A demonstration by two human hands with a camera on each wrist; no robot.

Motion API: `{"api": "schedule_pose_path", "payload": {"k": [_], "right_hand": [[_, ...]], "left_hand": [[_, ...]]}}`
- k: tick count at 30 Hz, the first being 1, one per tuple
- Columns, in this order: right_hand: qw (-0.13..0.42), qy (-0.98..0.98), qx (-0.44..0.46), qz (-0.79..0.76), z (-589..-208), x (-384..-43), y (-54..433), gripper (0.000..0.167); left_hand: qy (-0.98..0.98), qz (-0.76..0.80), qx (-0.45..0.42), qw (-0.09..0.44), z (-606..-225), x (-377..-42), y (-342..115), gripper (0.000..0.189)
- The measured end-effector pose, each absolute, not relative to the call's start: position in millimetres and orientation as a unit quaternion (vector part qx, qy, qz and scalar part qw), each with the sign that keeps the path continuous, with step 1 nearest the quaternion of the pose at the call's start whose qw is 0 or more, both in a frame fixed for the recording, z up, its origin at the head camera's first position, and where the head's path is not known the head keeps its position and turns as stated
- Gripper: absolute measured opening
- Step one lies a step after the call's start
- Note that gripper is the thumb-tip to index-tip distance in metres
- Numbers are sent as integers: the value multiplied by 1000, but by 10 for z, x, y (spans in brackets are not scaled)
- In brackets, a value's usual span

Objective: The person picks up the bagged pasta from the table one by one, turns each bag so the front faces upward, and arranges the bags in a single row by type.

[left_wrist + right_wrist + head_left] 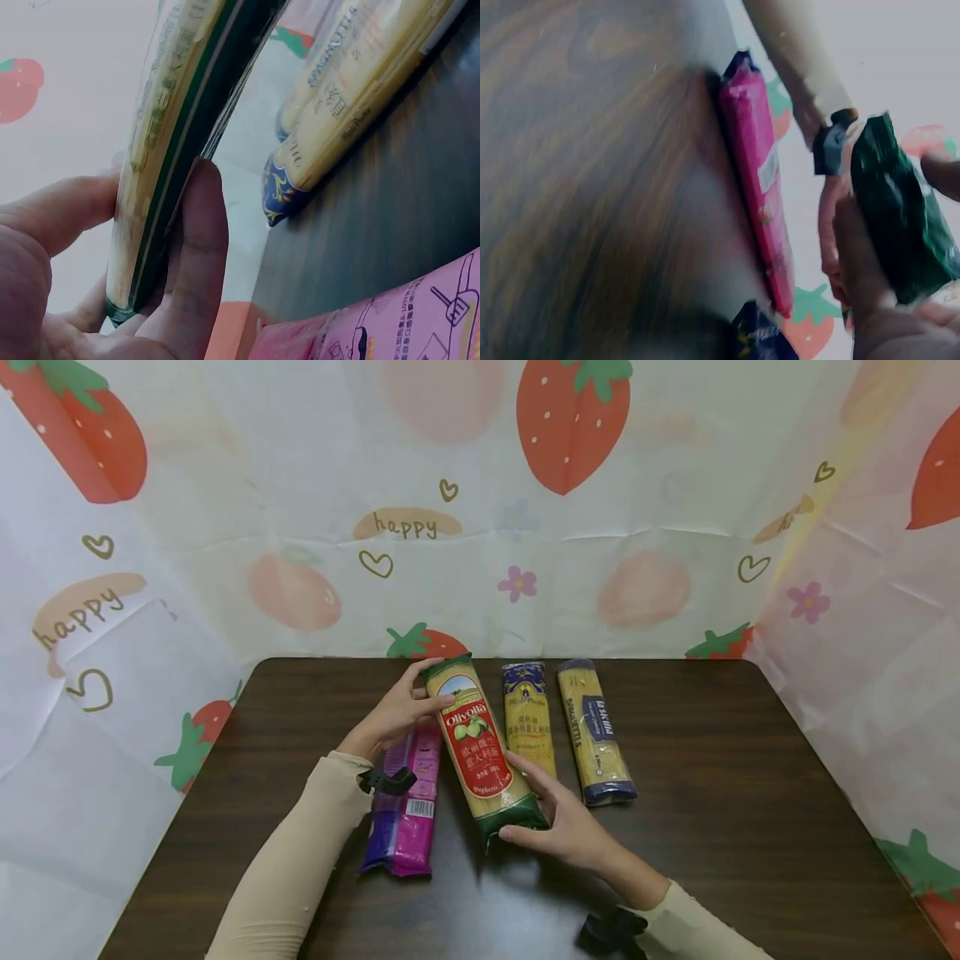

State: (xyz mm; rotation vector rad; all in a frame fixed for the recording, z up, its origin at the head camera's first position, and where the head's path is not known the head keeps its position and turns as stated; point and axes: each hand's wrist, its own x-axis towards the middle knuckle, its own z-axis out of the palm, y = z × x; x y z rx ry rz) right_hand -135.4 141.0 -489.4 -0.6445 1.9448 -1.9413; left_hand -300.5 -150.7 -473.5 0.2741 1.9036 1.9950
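Observation:
A spaghetti pack (476,747) with green ends and a red label is tilted and raised over the table, label up. My left hand (393,714) grips its far end, thumb over the front. In the left wrist view, the thumb and fingers lie on opposite sides of the pack (161,157). At the near end my right hand (573,827) holds the green wrapper (896,214) between thumb and fingers. A pink and purple pack (420,802) lies under my left forearm. Partly hidden behind the held pack is a yellow spaghetti pack (528,718) with a blue top.
Another spaghetti pack (596,735) with blue ends lies to the right of the yellow one. All rest on a dark wooden table (735,827). A white cloth (480,610) printed with strawberries hangs behind the table and along both sides.

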Motion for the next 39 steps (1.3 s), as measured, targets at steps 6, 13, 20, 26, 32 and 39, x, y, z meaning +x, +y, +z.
{"api": "schedule_pose_path", "payload": {"k": [6, 13, 20, 26, 32, 39], "right_hand": [[145, 679, -238, -679, -4941, -1388, 1372, 95], [108, 701, -194, -678, -4963, -1453, 1257, 83], [100, 723, -161, -664, -4990, -1472, 1091, 81], [91, 749, -130, -643, -4983, -1494, 1016, 78], [83, 785, -117, -603, -5018, -1566, 947, 78], [62, 821, -117, -556, -5066, -1637, 876, 81]], "left_hand": [[681, 708, 47, 180, -4760, -3082, -1436, 84], [715, 669, 58, 197, -4773, -3260, -1398, 80], [762, 603, 90, 218, -4803, -3482, -1408, 80], [783, 568, 115, 224, -4855, -3597, -1387, 80], [825, 507, 138, 206, -4885, -3666, -1382, 80], [837, 486, 129, 216, -4885, -3700, -1362, 80]]}}
